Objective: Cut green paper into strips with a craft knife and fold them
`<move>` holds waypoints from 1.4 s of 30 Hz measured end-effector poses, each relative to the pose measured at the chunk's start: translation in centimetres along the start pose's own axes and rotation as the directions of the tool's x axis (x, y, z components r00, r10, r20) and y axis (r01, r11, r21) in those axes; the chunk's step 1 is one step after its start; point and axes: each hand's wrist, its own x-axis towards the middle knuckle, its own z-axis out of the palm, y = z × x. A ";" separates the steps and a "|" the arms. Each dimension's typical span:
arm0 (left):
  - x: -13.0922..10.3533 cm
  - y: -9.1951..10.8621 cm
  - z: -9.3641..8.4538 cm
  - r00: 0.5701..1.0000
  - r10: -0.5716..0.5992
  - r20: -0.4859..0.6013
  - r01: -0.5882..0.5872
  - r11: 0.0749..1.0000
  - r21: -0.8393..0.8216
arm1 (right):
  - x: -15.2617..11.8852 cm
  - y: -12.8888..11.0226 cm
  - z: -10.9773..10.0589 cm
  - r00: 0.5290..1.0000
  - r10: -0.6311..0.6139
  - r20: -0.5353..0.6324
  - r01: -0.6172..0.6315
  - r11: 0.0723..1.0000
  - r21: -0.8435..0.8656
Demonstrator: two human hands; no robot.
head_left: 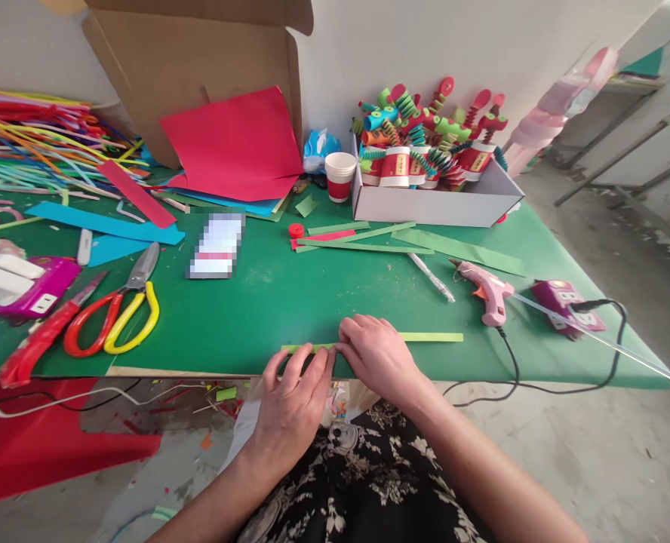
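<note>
A light green paper strip [434, 337] lies along the table's front edge, its right end sticking out past my right hand. My left hand [298, 388] has bent fingers closed on the strip's left part, and a bit of green shows at its fingertips. Close beside it, my right hand [377, 358] has its fingers curled and pressed together on the same strip. The stretch between and under the fingers is mostly hidden.
To the right are a pink glue gun [487, 292], its cord and a purple power block [567, 308]. Scissors [128, 302] and a red-handled knife [46, 332] lie left. Behind stand paper cups [339, 177] and a white box [437, 205] of paper figures.
</note>
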 end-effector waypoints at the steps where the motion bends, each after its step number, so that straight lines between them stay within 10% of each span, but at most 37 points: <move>1: 0.0 0.1 -0.1 1.000 -0.005 0.011 0.005 1.000 0.011 | 0.0 0.0 0.0 1.000 0.001 -0.002 -0.001 1.000 0.001; 32: -2.9 -5.2 -3.2 0.991 -0.084 0.103 0.075 0.993 0.090 | 0.0 0.5 0.7 0.997 -0.031 -0.076 0.034 0.999 0.037; 42: 0.1 -1.2 -0.8 0.997 -0.016 0.082 0.027 0.990 -0.138 | -0.1 0.6 0.1 0.997 -0.050 -0.063 0.051 0.999 0.017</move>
